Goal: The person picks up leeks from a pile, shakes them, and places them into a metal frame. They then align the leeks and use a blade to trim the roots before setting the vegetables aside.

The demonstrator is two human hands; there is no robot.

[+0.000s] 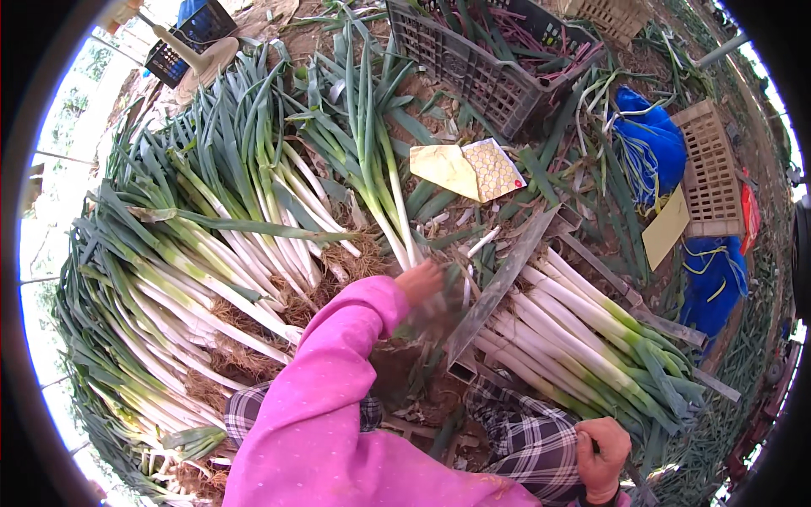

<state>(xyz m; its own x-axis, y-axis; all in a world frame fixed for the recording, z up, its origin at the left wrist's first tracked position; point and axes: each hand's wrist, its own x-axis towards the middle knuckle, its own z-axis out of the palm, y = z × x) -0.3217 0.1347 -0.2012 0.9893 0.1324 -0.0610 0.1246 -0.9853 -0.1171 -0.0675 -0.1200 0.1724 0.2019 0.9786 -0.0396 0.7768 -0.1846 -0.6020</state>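
My left hand (420,284), in a pink sleeve, is closed around the white lower stalks of a few leeks (395,196). Their green tops point away from me, and the root end below the hand is smeared by motion. Beside my plaid-covered knee, my right hand (601,458) is curled into a loose fist, with nothing seen sticking out of it. Between the hands, a bundle of leeks (574,317) lies in a metal frame (507,283), white ends toward the left hand. A large heap of leeks with brown roots (215,245) spreads on the left.
A dark plastic crate (473,72) with leaves and reddish stems stands at the back. In front of it lies a piece of yellow patterned card (488,171). At right are a tan crate (710,165) and blue netting (650,139). Leaf scraps litter the ground.
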